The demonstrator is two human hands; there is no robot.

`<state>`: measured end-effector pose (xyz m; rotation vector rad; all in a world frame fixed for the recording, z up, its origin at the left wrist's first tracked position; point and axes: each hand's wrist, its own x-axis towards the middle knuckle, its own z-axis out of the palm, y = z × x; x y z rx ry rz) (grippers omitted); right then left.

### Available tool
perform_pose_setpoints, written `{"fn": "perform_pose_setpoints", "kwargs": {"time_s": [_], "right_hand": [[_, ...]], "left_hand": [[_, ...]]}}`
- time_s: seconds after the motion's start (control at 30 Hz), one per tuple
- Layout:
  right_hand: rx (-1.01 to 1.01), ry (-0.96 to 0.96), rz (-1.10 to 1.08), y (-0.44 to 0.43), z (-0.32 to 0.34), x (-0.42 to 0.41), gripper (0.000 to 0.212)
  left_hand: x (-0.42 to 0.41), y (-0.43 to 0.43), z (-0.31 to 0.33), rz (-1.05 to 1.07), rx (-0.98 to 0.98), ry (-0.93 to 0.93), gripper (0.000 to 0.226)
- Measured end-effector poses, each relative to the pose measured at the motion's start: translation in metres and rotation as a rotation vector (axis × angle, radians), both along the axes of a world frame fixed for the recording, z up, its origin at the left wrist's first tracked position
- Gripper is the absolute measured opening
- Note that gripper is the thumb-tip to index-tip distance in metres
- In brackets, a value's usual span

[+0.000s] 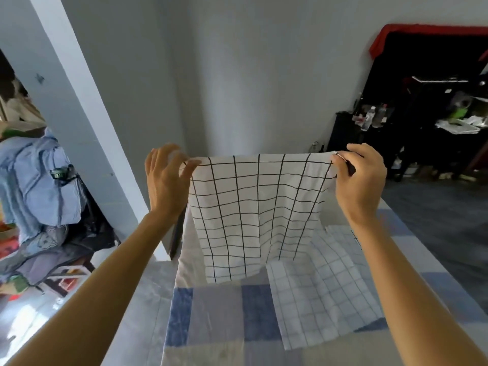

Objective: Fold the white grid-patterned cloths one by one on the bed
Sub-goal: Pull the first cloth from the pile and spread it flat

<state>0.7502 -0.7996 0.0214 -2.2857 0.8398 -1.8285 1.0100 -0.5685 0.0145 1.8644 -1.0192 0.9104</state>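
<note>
A white cloth with a bold black grid (256, 212) hangs in the air above the bed, stretched by its top edge. My right hand (360, 180) pinches its top right corner. My left hand (167, 180) is at the top left corner, thumb touching the edge and the other fingers spread apart. Below it, a second white cloth with a fine pale grid (324, 294) lies spread and rumpled on the bed (216, 318), which has a blue and grey patchwork cover.
A white pillar (87, 101) stands left of the bed. Beyond it, a chair piled with blue clothes (39, 186). A dark cluttered shelf unit (396, 122) with bottles is at the far right, past grey floor.
</note>
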Motion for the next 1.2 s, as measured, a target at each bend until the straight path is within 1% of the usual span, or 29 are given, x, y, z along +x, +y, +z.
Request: {"fn": "perform_pose_setpoints", "kwargs": {"time_s": [0.1,0.27,0.4,0.53,0.63,0.77,0.83,0.97,1.07,1.2], "right_hand": [[0.028,0.002,0.003,0.024,-0.027,-0.018,0.024],[0.019,0.065,0.015,0.07,-0.077,-0.055,0.015],[0.053,0.14,0.01,0.11,-0.119,-0.087,0.018],[0.119,0.226,0.005,0.151,-0.164,-0.119,0.019],[0.154,0.3,0.028,0.181,-0.193,-0.143,0.016],[0.198,0.372,-0.021,0.222,-0.222,-0.178,0.014],[0.21,0.385,-0.04,0.238,-0.232,-0.195,0.014],[0.247,0.421,-0.127,0.264,-0.243,-0.217,0.016],[0.26,0.437,-0.141,0.275,-0.245,-0.224,0.022],[0.28,0.42,-0.171,0.283,-0.244,-0.234,0.023]], "left_hand": [[-0.011,0.029,-0.012,-0.051,0.022,0.015,0.025],[-0.039,0.081,-0.051,-0.093,0.097,0.133,0.022],[-0.061,0.123,-0.091,-0.081,0.15,0.201,0.019],[-0.089,0.167,-0.134,-0.096,0.247,0.293,0.025],[-0.114,0.201,-0.165,-0.105,0.316,0.293,0.022],[-0.14,0.237,-0.201,-0.119,0.361,0.331,0.046],[-0.149,0.248,-0.214,-0.153,0.364,0.338,0.05],[-0.162,0.264,-0.237,-0.235,0.359,0.35,0.045],[-0.169,0.275,-0.247,-0.266,0.377,0.364,0.041],[-0.177,0.284,-0.252,-0.353,0.381,0.339,0.028]]}}
